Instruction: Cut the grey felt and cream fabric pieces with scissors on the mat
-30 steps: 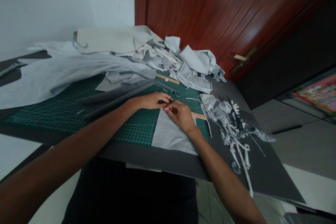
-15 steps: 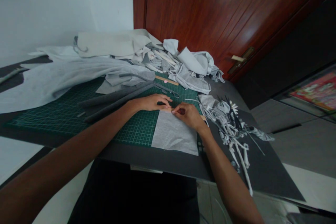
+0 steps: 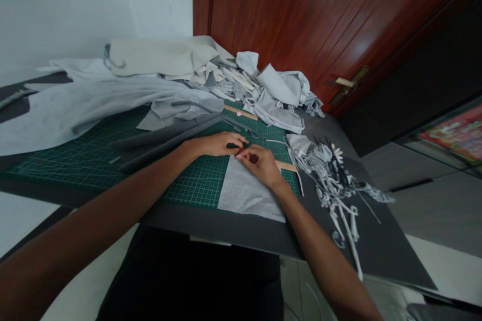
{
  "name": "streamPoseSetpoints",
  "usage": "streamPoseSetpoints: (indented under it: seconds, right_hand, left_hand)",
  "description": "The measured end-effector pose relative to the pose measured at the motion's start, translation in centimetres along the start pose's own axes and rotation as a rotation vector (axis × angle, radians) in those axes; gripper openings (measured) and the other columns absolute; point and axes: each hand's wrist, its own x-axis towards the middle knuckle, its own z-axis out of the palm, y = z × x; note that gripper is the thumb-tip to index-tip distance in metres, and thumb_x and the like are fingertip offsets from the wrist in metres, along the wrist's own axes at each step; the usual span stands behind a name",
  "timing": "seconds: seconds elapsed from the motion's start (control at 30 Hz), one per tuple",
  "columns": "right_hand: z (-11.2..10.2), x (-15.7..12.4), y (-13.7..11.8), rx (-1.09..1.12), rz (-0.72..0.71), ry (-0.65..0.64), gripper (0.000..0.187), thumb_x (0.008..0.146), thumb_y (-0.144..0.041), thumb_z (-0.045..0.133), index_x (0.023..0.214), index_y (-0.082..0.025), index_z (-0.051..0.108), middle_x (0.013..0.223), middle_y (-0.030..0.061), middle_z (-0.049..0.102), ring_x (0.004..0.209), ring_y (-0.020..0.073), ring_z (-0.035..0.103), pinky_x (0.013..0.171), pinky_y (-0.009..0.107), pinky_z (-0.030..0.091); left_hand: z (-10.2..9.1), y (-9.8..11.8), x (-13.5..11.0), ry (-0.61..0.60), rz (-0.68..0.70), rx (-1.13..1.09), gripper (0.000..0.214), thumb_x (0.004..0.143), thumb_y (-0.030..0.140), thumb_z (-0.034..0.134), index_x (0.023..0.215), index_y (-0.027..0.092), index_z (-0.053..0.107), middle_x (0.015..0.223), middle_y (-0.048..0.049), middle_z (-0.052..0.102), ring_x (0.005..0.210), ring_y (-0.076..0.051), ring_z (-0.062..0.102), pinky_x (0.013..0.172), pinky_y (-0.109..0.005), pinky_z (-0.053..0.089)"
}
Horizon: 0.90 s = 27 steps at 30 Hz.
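Observation:
A light grey piece of fabric [image 3: 246, 190] lies flat on the green cutting mat [image 3: 199, 185], its near edge reaching past the mat onto the dark table. At the fabric's far left corner, my left hand [image 3: 222, 144] has its thumb and fingers bent together on the edge. My right hand [image 3: 261, 163] pinches the same far edge, its fingertips almost touching the left ones. Beside the right hand a wooden ruler [image 3: 286, 166] shows along that edge, the rest of it hidden. The exact grip between the fingertips is partly covered.
Left of my hands lie dark grey fabric [image 3: 161, 143] and a long light grey cloth [image 3: 94, 98]. Scissors [image 3: 244, 128] and another wooden ruler [image 3: 241, 112] rest beyond. Fabric scraps [image 3: 324, 170] are heaped at the right, more cloth [image 3: 278, 88] at the back by the door.
My right hand has slid left along the fabric's far edge toward the left hand, uncovering more of the wooden ruler. My left hand stays nearly in place.

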Motion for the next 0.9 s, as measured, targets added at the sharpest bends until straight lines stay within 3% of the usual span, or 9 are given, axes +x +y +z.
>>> streamPoseSetpoints:
  seconds: [0.37, 0.73, 0.9]
  right_hand:
    - [0.3, 0.4, 0.0, -0.05, -0.006, 0.02, 0.009, 0.089, -0.025, 0.067, 0.084, -0.02, 0.072, 0.082, 0.0023, 0.067, 0.069, 0.0123, 0.058, 0.067, 0.025, 0.044]
    - [-2.4, -0.6, 1.3, -0.112, 0.025, -0.046, 0.013, 0.088, -0.03, 0.068, 0.083, -0.019, 0.074, 0.077, 0.0015, 0.065, 0.065, 0.0116, 0.054, 0.063, 0.024, 0.04]
    - [-1.0, -0.3, 0.7, 0.014, 0.017, 0.06, 0.019, 0.09, -0.037, 0.065, 0.088, -0.021, 0.074, 0.073, 0.0004, 0.063, 0.063, 0.0126, 0.052, 0.06, 0.025, 0.039]
  left_hand:
    - [0.1, -0.2, 0.0, 0.013, -0.001, -0.017, 0.02, 0.093, 0.025, 0.064, 0.108, 0.021, 0.076, 0.137, -0.012, 0.064, 0.128, -0.023, 0.058, 0.108, -0.037, 0.043]
    - [0.0, 0.4, 0.0, -0.001, -0.037, -0.024, 0.023, 0.097, 0.026, 0.059, 0.112, 0.022, 0.076, 0.139, -0.0118, 0.063, 0.129, -0.023, 0.057, 0.109, -0.038, 0.041]
    - [-0.2, 0.1, 0.1, -0.02, -0.034, -0.015, 0.023, 0.097, 0.02, 0.056, 0.108, 0.021, 0.077, 0.141, -0.0133, 0.061, 0.132, -0.024, 0.056, 0.11, -0.04, 0.042]
